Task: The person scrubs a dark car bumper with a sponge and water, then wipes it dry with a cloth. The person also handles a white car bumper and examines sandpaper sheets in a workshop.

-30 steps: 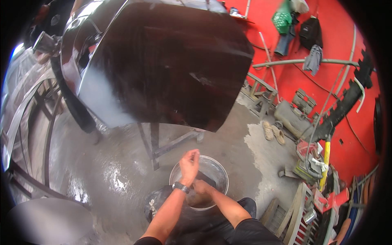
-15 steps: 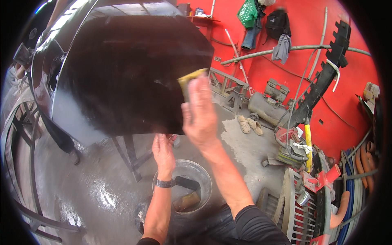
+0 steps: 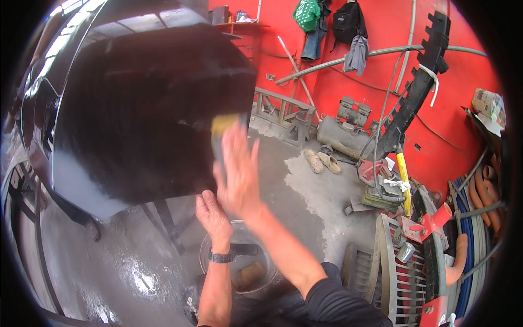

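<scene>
A large glossy black car panel point(image 3: 141, 109) rests on a metal stand in front of me. My right hand point(image 3: 237, 174) presses a yellow sanding pad point(image 3: 224, 128) flat against the panel's right edge, fingers spread over it. My left hand point(image 3: 214, 215), with a dark watch on the wrist, grips the panel's lower edge just below and left of the right hand. Under both hands stands a round metal basin point(image 3: 210, 261) of water with a dark block and a brownish piece in it.
The concrete floor point(image 3: 109, 272) is wet at lower left. A red wall point(image 3: 381, 82) at the back has clothes and a backpack hanging. A grey tank point(image 3: 343, 136), sandals point(image 3: 321, 162), hoses, a yellow-handled tool point(image 3: 403, 180) and metal grilles point(image 3: 392, 267) crowd the right side.
My right hand came up out of the basin with the yellow pad and now slides it down the panel's right edge. My left hand moved up from the basin to the panel's lower edge.
</scene>
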A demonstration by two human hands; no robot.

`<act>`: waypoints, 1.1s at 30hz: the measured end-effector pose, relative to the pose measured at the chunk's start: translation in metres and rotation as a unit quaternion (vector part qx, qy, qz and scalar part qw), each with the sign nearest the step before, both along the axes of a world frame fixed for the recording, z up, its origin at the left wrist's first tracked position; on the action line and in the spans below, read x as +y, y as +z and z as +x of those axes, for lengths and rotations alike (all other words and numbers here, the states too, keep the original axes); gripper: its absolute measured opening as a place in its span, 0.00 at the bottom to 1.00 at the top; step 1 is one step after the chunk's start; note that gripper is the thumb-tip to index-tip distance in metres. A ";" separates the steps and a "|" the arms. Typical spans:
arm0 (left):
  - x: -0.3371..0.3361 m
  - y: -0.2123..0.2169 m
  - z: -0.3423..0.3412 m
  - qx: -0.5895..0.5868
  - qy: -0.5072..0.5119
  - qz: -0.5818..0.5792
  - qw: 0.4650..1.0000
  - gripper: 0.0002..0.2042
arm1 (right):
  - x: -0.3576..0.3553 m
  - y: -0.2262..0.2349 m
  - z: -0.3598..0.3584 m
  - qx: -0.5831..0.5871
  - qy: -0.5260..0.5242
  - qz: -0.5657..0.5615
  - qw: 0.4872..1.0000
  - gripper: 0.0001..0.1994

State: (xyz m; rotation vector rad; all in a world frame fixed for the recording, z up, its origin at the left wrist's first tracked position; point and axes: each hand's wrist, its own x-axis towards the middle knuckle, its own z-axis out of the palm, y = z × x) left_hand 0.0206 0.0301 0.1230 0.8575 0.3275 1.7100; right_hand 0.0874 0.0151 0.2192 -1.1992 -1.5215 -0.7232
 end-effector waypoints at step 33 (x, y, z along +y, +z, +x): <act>-0.005 0.002 0.007 0.030 0.009 0.009 0.999 0.12 | 0.022 0.119 0.019 -0.103 -0.010 0.037 0.994 0.34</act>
